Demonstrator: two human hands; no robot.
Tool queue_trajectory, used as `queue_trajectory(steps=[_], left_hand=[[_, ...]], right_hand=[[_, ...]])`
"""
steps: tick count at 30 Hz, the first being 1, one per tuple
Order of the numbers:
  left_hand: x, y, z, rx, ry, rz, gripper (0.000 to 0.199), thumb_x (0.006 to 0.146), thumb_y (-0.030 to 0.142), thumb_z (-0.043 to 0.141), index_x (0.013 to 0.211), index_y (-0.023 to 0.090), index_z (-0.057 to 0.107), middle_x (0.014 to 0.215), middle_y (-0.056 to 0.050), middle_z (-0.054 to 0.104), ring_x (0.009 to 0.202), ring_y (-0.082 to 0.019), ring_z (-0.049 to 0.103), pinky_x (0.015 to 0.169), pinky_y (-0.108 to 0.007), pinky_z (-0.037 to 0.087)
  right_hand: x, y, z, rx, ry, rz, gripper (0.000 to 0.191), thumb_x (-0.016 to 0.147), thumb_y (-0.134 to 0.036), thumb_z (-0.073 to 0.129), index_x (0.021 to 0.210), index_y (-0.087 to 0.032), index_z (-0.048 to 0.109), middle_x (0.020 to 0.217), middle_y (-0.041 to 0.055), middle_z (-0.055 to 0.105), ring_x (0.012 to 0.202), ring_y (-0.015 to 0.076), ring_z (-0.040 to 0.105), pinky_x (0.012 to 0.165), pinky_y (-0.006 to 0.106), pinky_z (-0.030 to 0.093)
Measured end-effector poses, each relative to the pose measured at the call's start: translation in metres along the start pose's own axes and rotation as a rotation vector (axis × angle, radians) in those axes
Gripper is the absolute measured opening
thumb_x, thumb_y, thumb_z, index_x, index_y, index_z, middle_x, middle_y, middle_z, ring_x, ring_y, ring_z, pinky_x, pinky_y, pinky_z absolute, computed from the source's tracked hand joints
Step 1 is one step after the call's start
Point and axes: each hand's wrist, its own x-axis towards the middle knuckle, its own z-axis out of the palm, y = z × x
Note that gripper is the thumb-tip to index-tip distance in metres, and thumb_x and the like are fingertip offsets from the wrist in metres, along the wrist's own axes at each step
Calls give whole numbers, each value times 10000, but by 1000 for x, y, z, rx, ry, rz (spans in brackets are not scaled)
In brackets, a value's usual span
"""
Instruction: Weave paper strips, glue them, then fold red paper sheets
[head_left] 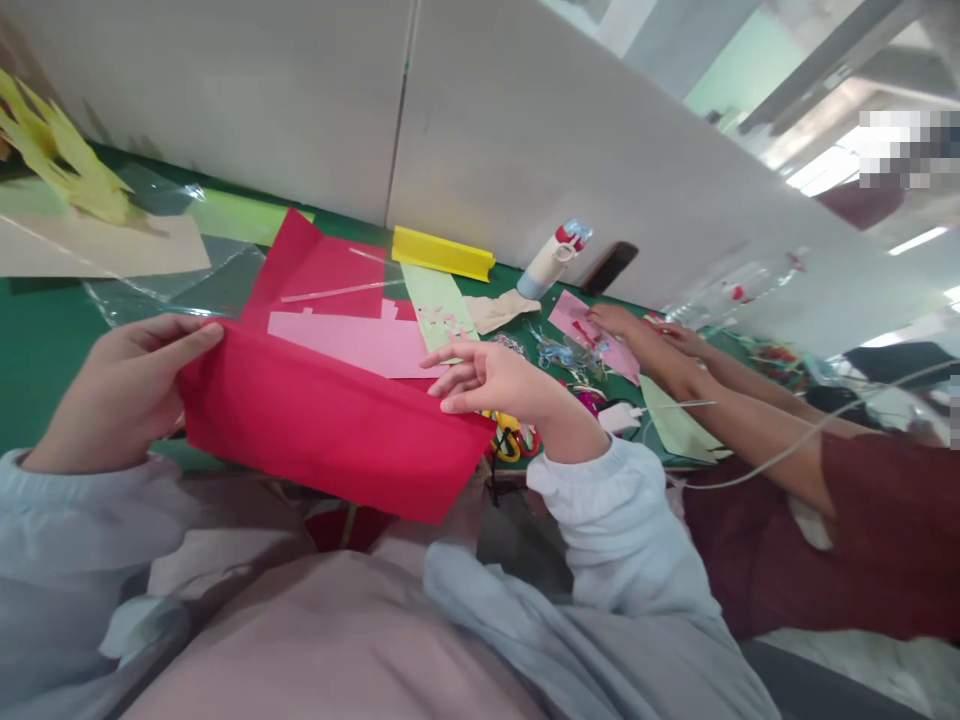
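A red sheet of paper (322,420), apparently folded along its top edge, is held up slantwise over the near edge of the table. My left hand (127,385) pinches its upper left corner between thumb and fingers. At the upper right edge of the sheet is my right hand (495,385), its fingers apart and its thumb tip close to the paper; whether it touches cannot be told. Behind the sheet lie a pink paper strip (345,342) with small tabs and another red paper (322,268). Yellow-handled scissors (508,440) lie partly hidden below my right wrist.
A folded yellow strip (442,254), a white bottle (551,262) and a dark phone (611,268) are by the partition. Clear plastic (172,285) and yellow paper (90,175) lie left. At right, a co-worker's arms (697,385) reach over pink paper (574,315); a white cable (787,455) crosses nearby.
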Motion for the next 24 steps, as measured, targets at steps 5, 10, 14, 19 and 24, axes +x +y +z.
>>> queue_trajectory(steps=[5,10,14,19,24], left_hand=[[3,-8,-6,-9,35,29,413,604,465,797,888,201,656,611,52,540,376,-103,461,270,-210,348],[-2,-8,-4,-51,50,32,416,572,463,810,853,206,642,594,59,525,373,-95,436,264,-208,331],[-3,-12,-7,-51,50,-32,486,511,479,842,876,211,663,602,50,563,388,-115,464,279,-231,363],[2,-26,-10,-136,21,-31,525,462,424,892,899,193,715,715,11,659,563,-112,572,429,-187,467],[1,-39,-9,-151,2,-30,556,489,422,900,969,190,742,754,0,687,624,-123,589,471,-196,480]], right_hand=[[-4,4,-7,-27,-24,17,589,653,-114,760,1219,-161,600,948,62,739,828,154,695,785,297,568],[-12,7,-13,-33,-13,-8,606,646,-85,726,1229,-159,576,1008,71,737,859,145,680,847,306,555],[-15,9,-15,-52,30,-10,598,652,-78,703,1227,-174,570,1010,68,744,873,152,685,839,309,555],[-16,18,-16,-62,131,-7,596,635,-65,645,1215,-176,564,1018,69,742,874,153,689,805,299,563],[-14,28,-21,-36,196,-1,581,634,-96,658,1200,-191,564,1017,74,745,946,189,711,843,330,574]])
